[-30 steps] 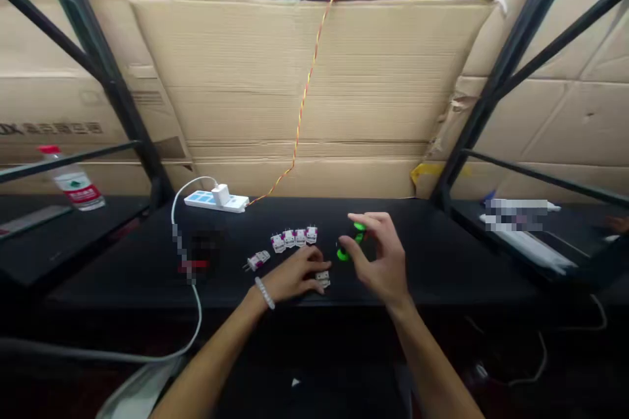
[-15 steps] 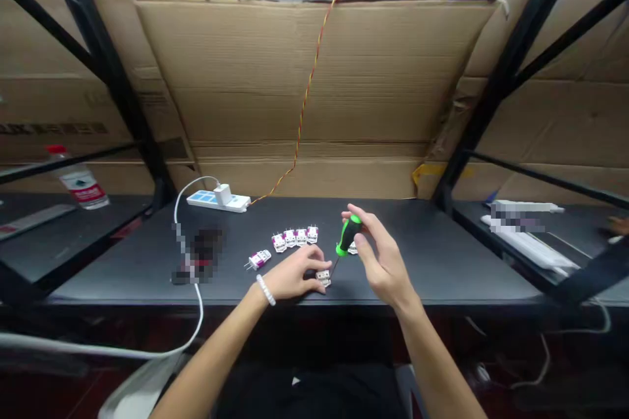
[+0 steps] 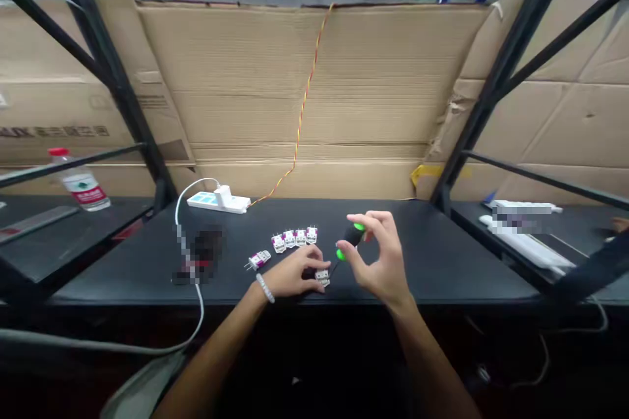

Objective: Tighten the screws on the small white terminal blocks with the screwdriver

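Note:
Pinched in the fingers of my left hand point(image 3: 293, 273) is a small white block point(image 3: 322, 277), held down on the black tabletop. My right hand point(image 3: 383, 262) grips a screwdriver point(image 3: 352, 234) with a black and green handle, thumb and fingers around its upper part. The tool leans right, and its thin shaft runs down to the right side of the block; whether the tip sits in a screw is too small to tell. Beyond my left hand stands a row of several white and purple blocks point(image 3: 295, 239). Another such block point(image 3: 259, 259), with thin metal pins, lies left of them.
A white power strip point(image 3: 216, 201) with a plugged-in charger lies at the back left, its white cable point(image 3: 200, 308) looping over the front edge. Nearby is a blurred dark object point(image 3: 206, 252). Cardboard point(image 3: 246, 91) walls the back; black rack posts point(image 3: 484, 98) flank both sides.
My right hand has closed its fingers further over the screwdriver's top, and the handle now leans more to the right. My left hand stays on the block.

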Demonstrator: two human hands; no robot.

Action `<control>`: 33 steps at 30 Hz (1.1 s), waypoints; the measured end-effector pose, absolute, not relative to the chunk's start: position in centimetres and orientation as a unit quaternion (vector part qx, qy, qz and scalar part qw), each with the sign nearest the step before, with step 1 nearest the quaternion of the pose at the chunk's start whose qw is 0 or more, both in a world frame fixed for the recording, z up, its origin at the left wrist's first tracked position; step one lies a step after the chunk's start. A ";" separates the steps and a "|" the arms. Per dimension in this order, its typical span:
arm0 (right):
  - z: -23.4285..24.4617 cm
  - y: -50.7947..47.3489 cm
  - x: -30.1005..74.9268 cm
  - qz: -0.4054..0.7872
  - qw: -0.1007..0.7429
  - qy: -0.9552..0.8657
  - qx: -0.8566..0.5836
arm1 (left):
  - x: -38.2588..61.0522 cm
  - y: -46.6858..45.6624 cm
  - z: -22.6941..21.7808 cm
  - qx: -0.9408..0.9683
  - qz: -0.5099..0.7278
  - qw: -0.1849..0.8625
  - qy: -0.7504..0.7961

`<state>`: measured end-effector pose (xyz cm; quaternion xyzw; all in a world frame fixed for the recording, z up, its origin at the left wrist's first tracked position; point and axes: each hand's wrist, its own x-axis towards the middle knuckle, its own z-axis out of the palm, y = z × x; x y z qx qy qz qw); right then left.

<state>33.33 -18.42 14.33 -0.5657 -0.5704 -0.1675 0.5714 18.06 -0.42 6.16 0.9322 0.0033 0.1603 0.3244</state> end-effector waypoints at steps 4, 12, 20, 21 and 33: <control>14.2 -18.3 33.5 -0.113 0.569 -0.594 -0.558 | 18.3 -0.2 6.3 0.927 0.153 0.343 0.002; 14.4 -18.5 33.4 -0.157 0.574 -0.575 -0.562 | 18.7 0.1 6.5 0.926 0.137 0.351 0.005; 14.6 -18.6 33.2 -0.145 0.581 -0.583 -0.549 | 18.6 0.0 6.6 0.926 0.133 0.354 0.017; 14.6 -18.7 33.2 -0.154 0.582 -0.577 -0.552 | 18.6 0.1 6.6 0.926 0.132 0.353 0.015; 14.4 -18.6 33.3 -0.124 0.579 -0.583 -0.557 | 18.8 0.3 6.6 0.931 0.133 0.341 -0.003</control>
